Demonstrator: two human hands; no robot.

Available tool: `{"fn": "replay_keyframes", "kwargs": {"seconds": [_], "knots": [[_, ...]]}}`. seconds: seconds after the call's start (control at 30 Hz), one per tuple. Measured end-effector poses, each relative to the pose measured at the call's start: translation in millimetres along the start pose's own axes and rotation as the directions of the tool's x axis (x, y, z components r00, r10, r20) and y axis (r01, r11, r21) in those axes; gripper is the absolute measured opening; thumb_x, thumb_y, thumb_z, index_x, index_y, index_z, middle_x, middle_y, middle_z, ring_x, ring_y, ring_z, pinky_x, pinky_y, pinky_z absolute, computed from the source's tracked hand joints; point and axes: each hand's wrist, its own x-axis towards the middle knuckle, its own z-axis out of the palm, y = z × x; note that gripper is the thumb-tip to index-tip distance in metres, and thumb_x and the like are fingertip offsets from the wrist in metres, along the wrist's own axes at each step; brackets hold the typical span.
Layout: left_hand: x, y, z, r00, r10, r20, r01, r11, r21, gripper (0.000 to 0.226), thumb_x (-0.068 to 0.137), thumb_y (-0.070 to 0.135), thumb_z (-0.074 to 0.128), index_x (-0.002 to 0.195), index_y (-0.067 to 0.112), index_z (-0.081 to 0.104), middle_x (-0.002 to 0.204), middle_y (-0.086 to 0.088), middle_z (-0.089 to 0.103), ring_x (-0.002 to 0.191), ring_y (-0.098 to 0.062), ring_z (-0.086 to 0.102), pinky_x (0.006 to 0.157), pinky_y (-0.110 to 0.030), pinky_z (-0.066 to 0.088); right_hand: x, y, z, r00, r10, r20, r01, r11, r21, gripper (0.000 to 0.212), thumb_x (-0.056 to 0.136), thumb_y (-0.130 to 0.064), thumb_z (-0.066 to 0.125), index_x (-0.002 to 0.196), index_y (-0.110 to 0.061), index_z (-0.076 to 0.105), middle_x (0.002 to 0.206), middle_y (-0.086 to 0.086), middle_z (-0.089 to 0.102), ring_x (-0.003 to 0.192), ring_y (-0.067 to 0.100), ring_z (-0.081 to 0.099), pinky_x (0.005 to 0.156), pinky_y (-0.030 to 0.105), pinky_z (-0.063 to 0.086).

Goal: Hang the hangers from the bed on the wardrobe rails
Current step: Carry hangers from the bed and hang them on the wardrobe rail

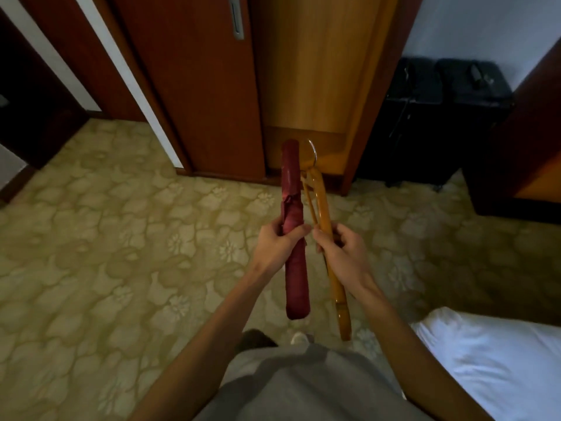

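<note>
Carpeted bedroom, wardrobe [303,71] ahead. Left hand [277,247] clasping padded hanger [294,238], right hand [343,253] clasping wooden hanger [323,214] beside it; light, rigid, best held mid-bar.

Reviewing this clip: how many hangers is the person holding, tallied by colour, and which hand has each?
Red padded hanger: 1, held in the left hand
Yellow-brown wooden hanger: 1, held in the right hand
Total: 2 hangers, both seen edge-on and off the bed; neither is on a wardrobe rail yet.
</note>
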Motion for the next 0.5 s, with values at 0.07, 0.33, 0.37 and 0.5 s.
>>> {"fn": "replay_keyframes", "kwargs": {"seconds": [0.07, 0.33, 0.37, 0.5], "knots": [[34.4, 13.9, -6.5, 1.000, 0.004, -0.010, -0.004, 1.000, -0.012, 0.017, 0.088, 0.025, 0.076, 0.094, 0.010, 0.073, 0.077, -0.006, 0.071, 0.068, -0.014, 0.068, 0.061, -0.024, 0.055, 39.3, -14.5, 8.9, 1.000, -0.027, 0.004, 0.027, 1.000, -0.004, 0.014, 0.095, -0.033, 0.065, 0.093, -0.021, 0.071, 0.066, -0.008, 0.062, 0.060, 0.008, 0.058, 0.056, 0.020, 0.047], [227.2, 52.5, -61.0, 0.999, -0.035, -0.003, 0.035, 0.998, -0.043, 0.019, 0.089, 0.024, 0.075, 0.091, 0.006, 0.069, 0.073, -0.004, 0.068, 0.061, -0.011, 0.065, 0.056, -0.020, 0.054, 235.8, -50.6, 63.1, 1.000, -0.028, 0.008, 0.029, 1.000, -0.007, 0.021, 0.095, -0.034, 0.065, 0.091, -0.014, 0.070, 0.070, -0.001, 0.065, 0.067, 0.013, 0.063, 0.068, 0.025, 0.052], [256.6, 59.7, -69.4, 1.000, -0.030, 0.000, 0.030, 0.999, -0.044, 0.021, 0.089, 0.024, 0.075, 0.093, 0.004, 0.070, 0.074, -0.005, 0.068, 0.063, -0.013, 0.065, 0.057, -0.022, 0.054, 265.2, -56.5, 71.4, 1.000, -0.029, -0.001, 0.029, 1.000, -0.005, 0.020, 0.095, -0.034, 0.065, 0.093, -0.014, 0.070, 0.071, -0.001, 0.066, 0.069, 0.014, 0.064, 0.070, 0.028, 0.052], [362.0, 100.8, -98.3, 0.999, 0.001, 0.038, 0.001, 0.998, -0.059, 0.029, 0.089, 0.027, 0.074, 0.095, -0.001, 0.068, 0.074, -0.006, 0.064, 0.067, -0.017, 0.062, 0.061, -0.028, 0.050, 366.4, -95.0, 96.9, 0.997, -0.055, -0.055, 0.054, 0.998, -0.029, 0.023, 0.095, -0.033, 0.065, 0.090, -0.011, 0.070, 0.068, 0.001, 0.065, 0.066, 0.017, 0.061, 0.068, 0.036, 0.051]]}}
